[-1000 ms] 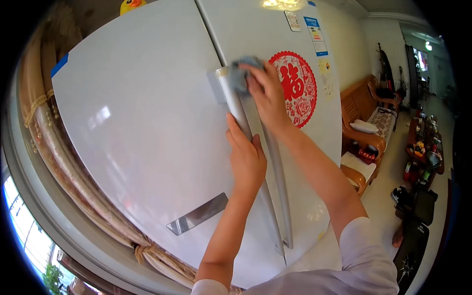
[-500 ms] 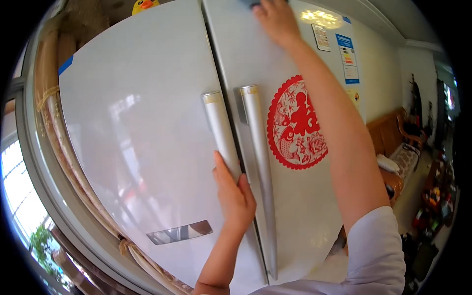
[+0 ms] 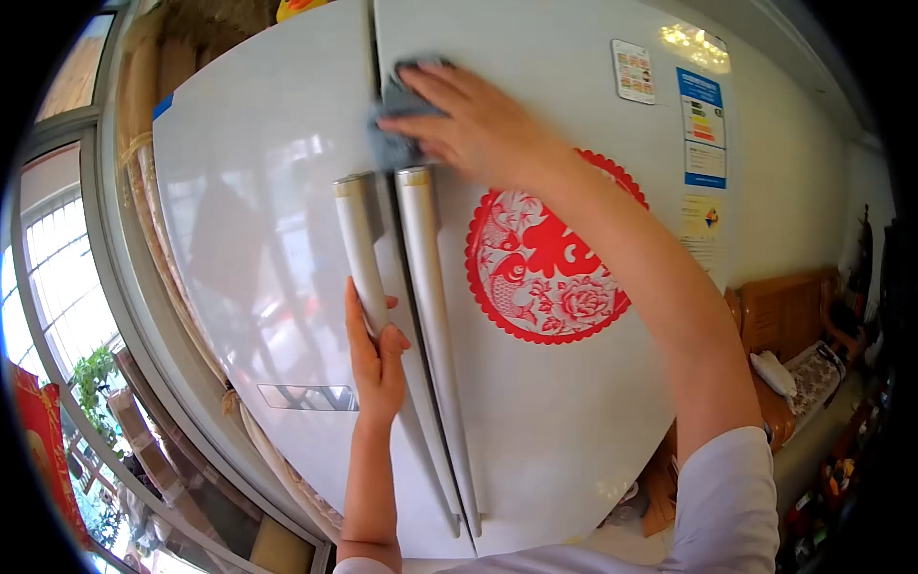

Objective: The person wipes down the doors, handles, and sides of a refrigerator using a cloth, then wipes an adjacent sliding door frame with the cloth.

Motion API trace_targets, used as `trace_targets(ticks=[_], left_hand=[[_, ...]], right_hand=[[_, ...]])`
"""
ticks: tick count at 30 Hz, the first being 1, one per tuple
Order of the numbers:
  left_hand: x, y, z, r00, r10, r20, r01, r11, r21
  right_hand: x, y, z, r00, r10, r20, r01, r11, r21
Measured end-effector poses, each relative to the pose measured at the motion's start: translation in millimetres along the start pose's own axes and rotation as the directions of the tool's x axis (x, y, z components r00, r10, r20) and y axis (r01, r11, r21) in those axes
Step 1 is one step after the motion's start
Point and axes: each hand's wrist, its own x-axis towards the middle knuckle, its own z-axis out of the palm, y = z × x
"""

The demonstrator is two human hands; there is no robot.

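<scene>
My left hand (image 3: 379, 368) is wrapped round the left door handle (image 3: 356, 225) of a white double-door fridge (image 3: 564, 411). With my right hand (image 3: 478, 124) I press a grey-blue cloth (image 3: 400, 120) against the fridge near the gap between the doors, just above the top of the right door handle (image 3: 421, 220). The cloth is slightly blurred. A round red paper decoration (image 3: 545, 277) is on the right door, partly hidden behind my right forearm.
Left of the fridge are a tied curtain (image 3: 158, 230) and a window (image 3: 67, 258). A wooden sofa (image 3: 789, 316) stands at the right. Labels (image 3: 703, 124) are stuck on the right door, and a yellow toy duck (image 3: 296, 8) sits on top.
My right hand has come down and left with the cloth from the upper part of the right door to just above the handles. My left hand stays on its handle while the view has shifted.
</scene>
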Motion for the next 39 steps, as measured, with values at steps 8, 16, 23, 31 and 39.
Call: trace_targets(ticks=[8, 16, 23, 31, 39], left_hand=[[0, 4, 2, 1.000, -0.015, -0.024, 0.014, 0.998, -0.054], [-1, 2, 1, 1.000, -0.010, -0.007, 0.010, 0.997, -0.079], [-6, 21, 17, 0.987, 0.122, -0.108, -0.042, 0.833, 0.551], [40, 73, 84, 0.837, 0.545, 0.045, -0.329, 0.436, 0.837], [109, 83, 122, 0.816, 0.577, 0.043, -0.178, 0.180, 0.967]], right_hand=[[-48, 70, -44, 0.951, 0.284, -0.123, -0.309, 0.893, -0.327], [-50, 10, -43, 0.988, 0.121, 0.097, -0.102, 0.978, -0.184], [-32, 100, -85, 0.719, 0.674, -0.172, -0.690, 0.662, -0.291], [-32, 118, -63, 0.911, 0.384, -0.148, -0.411, 0.841, -0.352], [-122, 254, -163, 0.716, 0.696, -0.056, -0.670, 0.662, -0.336]])
